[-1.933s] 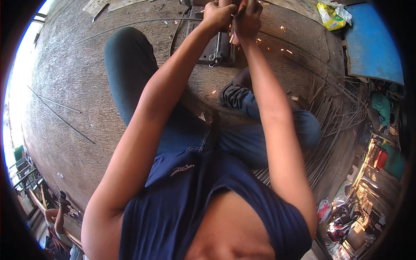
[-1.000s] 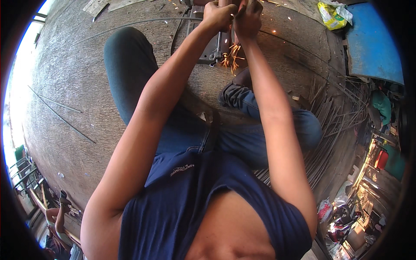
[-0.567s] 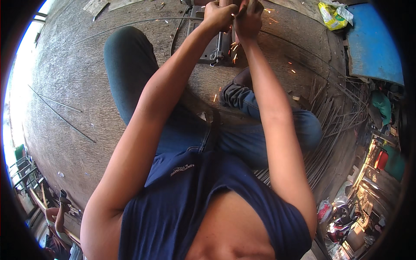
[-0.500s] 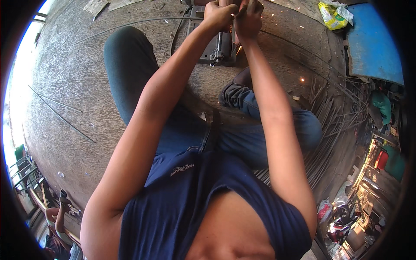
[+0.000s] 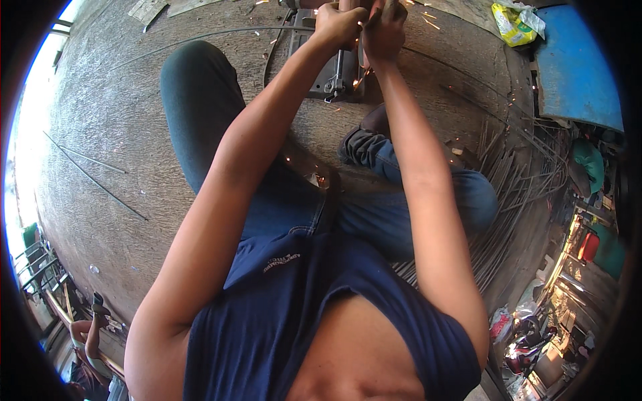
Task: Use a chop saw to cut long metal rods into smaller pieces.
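Two hands, left hand point(image 5: 339, 24) and right hand point(image 5: 384, 32), are curling at one machine point(image 5: 323, 79), 12 o'clock, cut off above; grip hidden, cannot tell what they are clamping. Sparks point(image 5: 431, 23) are flying. Two thin rods point(image 5: 97, 178) are lying at 9 o'clock; the rod pile point(image 5: 511, 190), 3 o'clock, is defying counting.

over there, the machine point(image 5: 325, 79) sits on the floor point(image 5: 134, 107) in front of the person point(image 5: 281, 301). many rods point(image 5: 515, 184) lie right, two bars point(image 5: 100, 182) left. a bag point(image 5: 513, 25) sits beside a sheet point(image 5: 578, 73).
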`<state>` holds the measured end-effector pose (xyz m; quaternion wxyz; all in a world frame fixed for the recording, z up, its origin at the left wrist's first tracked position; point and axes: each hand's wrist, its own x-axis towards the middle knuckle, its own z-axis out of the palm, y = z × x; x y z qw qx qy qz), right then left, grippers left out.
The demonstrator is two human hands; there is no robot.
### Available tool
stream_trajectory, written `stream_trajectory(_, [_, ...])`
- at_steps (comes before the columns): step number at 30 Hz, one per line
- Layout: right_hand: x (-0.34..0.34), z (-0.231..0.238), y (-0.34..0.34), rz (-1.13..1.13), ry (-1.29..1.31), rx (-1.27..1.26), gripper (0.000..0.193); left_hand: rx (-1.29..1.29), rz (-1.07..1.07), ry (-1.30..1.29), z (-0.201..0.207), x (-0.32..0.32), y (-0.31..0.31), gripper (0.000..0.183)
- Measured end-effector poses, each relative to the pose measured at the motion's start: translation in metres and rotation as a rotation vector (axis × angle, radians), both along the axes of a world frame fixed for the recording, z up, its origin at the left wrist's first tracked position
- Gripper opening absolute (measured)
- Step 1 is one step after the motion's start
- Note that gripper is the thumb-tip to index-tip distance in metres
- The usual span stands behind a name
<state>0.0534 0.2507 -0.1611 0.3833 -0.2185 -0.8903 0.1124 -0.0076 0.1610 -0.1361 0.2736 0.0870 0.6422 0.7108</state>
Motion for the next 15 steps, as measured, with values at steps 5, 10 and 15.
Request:
stream_trajectory(5, [-0.002, -0.006, 0.001, 0.019, -0.029, 0.014, 0.057, 0.019, 0.06, 0.072, -0.01, -0.004, 0.003, 0.024])
stream_trajectory(10, [0.001, 0.008, -0.007, 0.036, 0.092, -0.017, 0.057, 0.041, 0.011, 0.03, -0.01, -0.004, 0.001, 0.027])
stream_trajectory(15, [0.001, 0.004, -0.003, 0.038, 0.09, 0.026, 0.058, 0.031, 0.034, 0.094, -0.011, -0.004, 0.003, 0.027])
